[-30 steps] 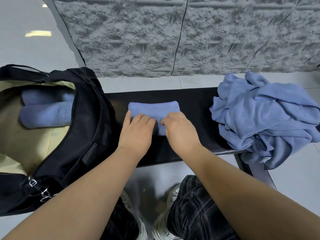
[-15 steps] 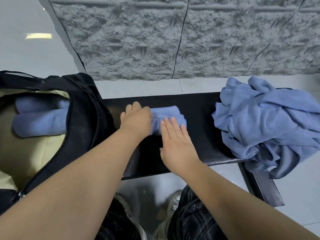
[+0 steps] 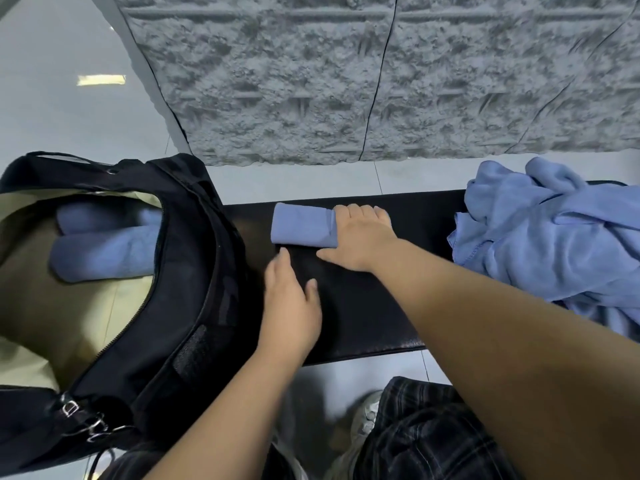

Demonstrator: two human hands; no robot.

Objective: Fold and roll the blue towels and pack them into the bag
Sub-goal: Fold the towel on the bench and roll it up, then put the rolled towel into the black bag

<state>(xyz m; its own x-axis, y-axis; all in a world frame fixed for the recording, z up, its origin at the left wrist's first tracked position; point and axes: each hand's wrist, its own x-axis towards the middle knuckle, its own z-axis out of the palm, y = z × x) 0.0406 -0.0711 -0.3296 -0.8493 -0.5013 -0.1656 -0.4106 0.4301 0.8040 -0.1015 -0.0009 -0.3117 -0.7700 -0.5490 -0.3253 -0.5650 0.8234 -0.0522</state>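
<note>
Since the earlier frame, the left hand (image 3: 289, 306) has let go and slid down to the middle of the frame, where it rests flat and open on the black bench (image 3: 363, 306) and holds nothing, while the right hand (image 3: 360, 237) now curls over the right end of the rolled towel (image 3: 301, 225) just above. With only one end held, the free left end could spring loose and the roll could come undone before it reaches the bag (image 3: 194, 271) on the left, where two rolls (image 3: 104, 251) already lie. More towels (image 3: 540, 237) wait in a pile on the right, near the bench edge, and could slip off.
</note>
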